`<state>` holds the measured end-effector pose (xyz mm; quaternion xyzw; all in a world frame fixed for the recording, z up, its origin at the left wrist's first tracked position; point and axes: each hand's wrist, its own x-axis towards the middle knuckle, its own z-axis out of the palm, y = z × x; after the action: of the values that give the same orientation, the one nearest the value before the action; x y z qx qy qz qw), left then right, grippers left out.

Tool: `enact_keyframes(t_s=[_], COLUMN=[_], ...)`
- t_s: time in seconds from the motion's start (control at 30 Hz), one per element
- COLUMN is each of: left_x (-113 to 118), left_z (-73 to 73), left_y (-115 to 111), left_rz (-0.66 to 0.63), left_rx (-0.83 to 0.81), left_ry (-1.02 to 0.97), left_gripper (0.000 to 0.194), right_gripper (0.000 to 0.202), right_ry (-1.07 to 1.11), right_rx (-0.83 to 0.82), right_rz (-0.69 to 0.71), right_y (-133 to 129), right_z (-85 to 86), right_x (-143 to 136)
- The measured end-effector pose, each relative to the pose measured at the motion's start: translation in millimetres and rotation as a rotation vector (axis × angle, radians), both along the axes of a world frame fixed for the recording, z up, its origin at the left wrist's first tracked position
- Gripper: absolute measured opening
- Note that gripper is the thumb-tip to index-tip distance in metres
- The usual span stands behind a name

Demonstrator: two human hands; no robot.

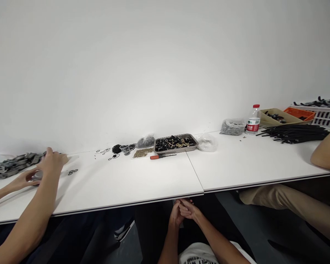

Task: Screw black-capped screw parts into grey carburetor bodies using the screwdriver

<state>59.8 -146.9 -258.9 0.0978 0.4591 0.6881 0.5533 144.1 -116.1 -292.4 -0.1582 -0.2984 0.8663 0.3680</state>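
My left hand (176,212) and my right hand (188,209) are together below the table's front edge, over my lap. Their fingers are curled and pressed against each other; whether anything is between them is hidden. On the white table (159,179) beyond them stands a metal tray (176,149) of black and brass-coloured parts. A screwdriver with a red handle (155,157) lies in front of the tray, beside a pile of small brass pieces (143,153).
At the left, another person's hands (51,161) hold a grey part near a heap of grey rings (15,165). A bottle (253,121), black tubes (297,133) and bins (280,118) stand at the right, near a person's elbow (327,152).
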Motion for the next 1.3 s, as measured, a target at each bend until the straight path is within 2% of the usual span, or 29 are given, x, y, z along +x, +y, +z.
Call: enact_keyframes(t_s=[0.13,0.33,0.5,0.67,0.97,1.2,1.3], left_x=[-1,0,2,4,-2,0,2], left_z=[5.6,13.4,15.2,12.5,2.2,-7.2,-9.9], left_y=[-2,-4,-4,-5,1,4,3], left_rz=[-0.257,-0.439,-0.437,-0.453,-0.455,-0.517,-0.521], left_rx=[-0.061,-0.108,-0.107,-0.093,-0.047,0.005,0.024], left_ry=[-0.107,-0.225,-0.257,-0.272,-0.24,-0.168,-0.12], left_gripper=[0.018,0.02,0.022,0.023,0.023,0.019,0.024], right_gripper=[0.036,0.037,0.043,0.044,0.036,0.045,0.044], right_ry=[0.009,-0.01,-0.042,-0.062,-0.053,-0.114,-0.148], right_rx=[0.003,-0.006,-0.004,-0.008,-0.025,-0.007,0.024], right_rz=[-0.008,-0.025,-0.063,-0.046,-0.049,-0.088,-0.108], right_y=[-2,-6,-7,-4,-2,-4,-4], right_z=[6.5,11.3,7.1,4.7,3.6,-0.2,-0.4], right_x=[4,4,-1,0,6,-2,-4])
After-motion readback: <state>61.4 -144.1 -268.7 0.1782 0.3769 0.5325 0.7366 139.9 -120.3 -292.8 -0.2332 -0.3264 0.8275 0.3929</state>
